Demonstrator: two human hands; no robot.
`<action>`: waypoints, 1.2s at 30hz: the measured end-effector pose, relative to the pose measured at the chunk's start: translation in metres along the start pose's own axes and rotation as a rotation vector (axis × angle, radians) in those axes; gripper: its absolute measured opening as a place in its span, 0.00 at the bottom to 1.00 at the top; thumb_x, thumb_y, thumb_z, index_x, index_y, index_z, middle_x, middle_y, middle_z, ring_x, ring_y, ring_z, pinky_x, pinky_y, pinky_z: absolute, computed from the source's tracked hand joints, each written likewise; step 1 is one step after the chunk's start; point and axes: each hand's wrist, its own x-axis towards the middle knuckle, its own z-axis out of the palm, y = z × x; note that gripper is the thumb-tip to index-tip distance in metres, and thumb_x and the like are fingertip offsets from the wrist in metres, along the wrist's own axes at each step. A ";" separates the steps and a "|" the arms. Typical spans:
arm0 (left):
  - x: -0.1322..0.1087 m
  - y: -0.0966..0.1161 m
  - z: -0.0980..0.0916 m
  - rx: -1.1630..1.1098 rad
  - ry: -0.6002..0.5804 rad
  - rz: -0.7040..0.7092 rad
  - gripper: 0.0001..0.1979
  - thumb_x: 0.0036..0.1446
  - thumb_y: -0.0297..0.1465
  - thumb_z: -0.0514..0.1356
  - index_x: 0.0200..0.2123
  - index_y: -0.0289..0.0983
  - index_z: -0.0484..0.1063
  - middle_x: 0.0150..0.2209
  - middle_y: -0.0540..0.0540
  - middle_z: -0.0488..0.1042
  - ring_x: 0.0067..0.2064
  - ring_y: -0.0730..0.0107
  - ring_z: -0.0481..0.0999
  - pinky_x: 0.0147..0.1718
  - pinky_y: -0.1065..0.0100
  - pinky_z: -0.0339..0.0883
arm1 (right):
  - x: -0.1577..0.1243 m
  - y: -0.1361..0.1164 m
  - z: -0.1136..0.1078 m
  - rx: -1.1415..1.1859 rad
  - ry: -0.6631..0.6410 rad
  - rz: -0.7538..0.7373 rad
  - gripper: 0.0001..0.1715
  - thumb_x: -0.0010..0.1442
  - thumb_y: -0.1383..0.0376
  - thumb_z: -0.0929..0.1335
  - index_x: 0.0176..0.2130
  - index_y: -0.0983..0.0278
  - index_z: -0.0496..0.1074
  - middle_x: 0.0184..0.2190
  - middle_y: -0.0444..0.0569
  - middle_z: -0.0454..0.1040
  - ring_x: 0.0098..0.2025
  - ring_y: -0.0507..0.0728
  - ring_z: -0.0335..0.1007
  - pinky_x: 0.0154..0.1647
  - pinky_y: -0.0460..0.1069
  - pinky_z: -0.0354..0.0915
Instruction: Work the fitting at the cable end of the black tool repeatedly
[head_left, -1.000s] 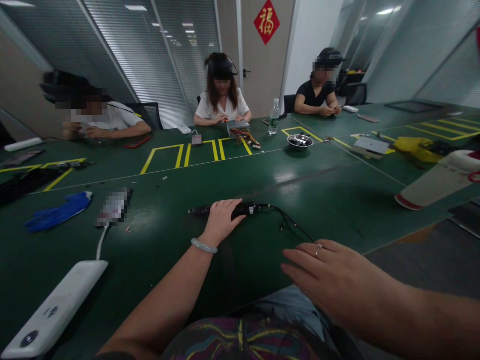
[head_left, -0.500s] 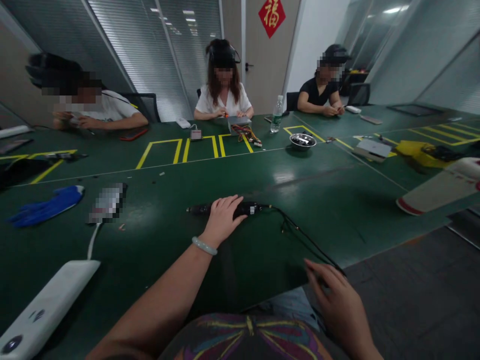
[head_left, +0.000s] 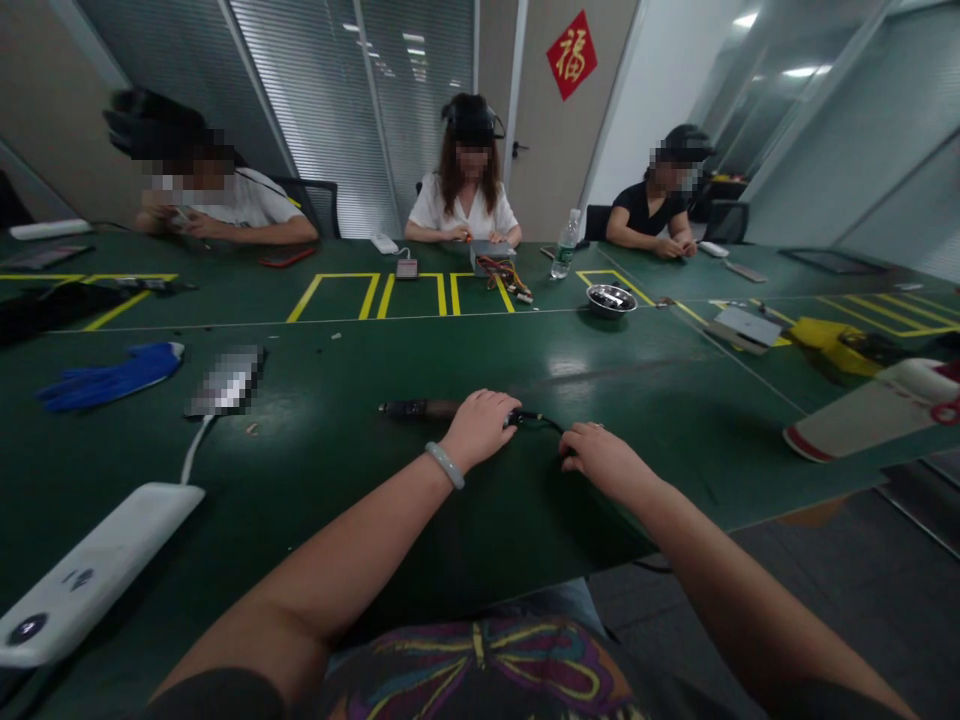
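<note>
A black electric screwdriver (head_left: 420,410) lies across the green table with its bit end to the left. My left hand (head_left: 484,425), a pale bangle on its wrist, is closed over the screwdriver's rear part and hides much of it. From that rear end a thin black cable (head_left: 541,417) runs to the right. My right hand (head_left: 604,460) has its fingers curled down onto the cable, a little to the right of my left hand; the fingertips are partly hidden.
On the left are a blue glove (head_left: 112,378), a phone (head_left: 227,382) and a white power bank (head_left: 97,575). A metal bowl (head_left: 611,300), a water bottle (head_left: 565,245) and a white cup (head_left: 870,410) stand ahead and right. Three people sit across the green table (head_left: 360,360).
My right hand has moved up and forward from the table edge onto the cable. My left hand has slid right along the screwdriver to its cable end. The view has shifted slightly.
</note>
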 end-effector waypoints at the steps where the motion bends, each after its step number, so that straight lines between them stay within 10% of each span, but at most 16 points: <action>1: 0.003 0.001 0.000 -0.012 -0.012 -0.006 0.15 0.58 0.34 0.59 0.49 0.42 0.69 0.49 0.46 0.72 0.52 0.61 0.69 0.56 0.57 0.56 | -0.002 0.001 -0.001 0.000 -0.011 -0.019 0.08 0.56 0.64 0.70 0.39 0.62 0.73 0.38 0.49 0.71 0.44 0.58 0.66 0.50 0.53 0.59; 8: 0.012 0.003 0.012 -0.013 -0.009 -0.041 0.09 0.60 0.36 0.57 0.42 0.41 0.71 0.42 0.47 0.73 0.44 0.62 0.72 0.44 0.62 0.63 | 0.008 0.000 -0.004 -0.102 0.050 0.042 0.05 0.60 0.64 0.67 0.34 0.64 0.72 0.35 0.51 0.72 0.40 0.59 0.69 0.43 0.51 0.61; 16: 0.008 -0.004 0.015 0.006 0.005 -0.007 0.11 0.60 0.39 0.58 0.43 0.40 0.71 0.42 0.46 0.74 0.45 0.62 0.72 0.43 0.62 0.63 | 0.064 -0.030 -0.007 0.076 0.280 0.514 0.11 0.68 0.61 0.58 0.44 0.64 0.64 0.33 0.53 0.75 0.35 0.58 0.72 0.37 0.50 0.59; 36: -0.001 -0.008 0.009 -0.025 0.017 -0.048 0.10 0.61 0.37 0.56 0.44 0.42 0.71 0.43 0.48 0.74 0.45 0.63 0.71 0.43 0.62 0.64 | 0.055 -0.022 0.039 0.611 0.341 0.255 0.07 0.62 0.65 0.63 0.41 0.62 0.68 0.37 0.49 0.75 0.40 0.54 0.72 0.41 0.48 0.64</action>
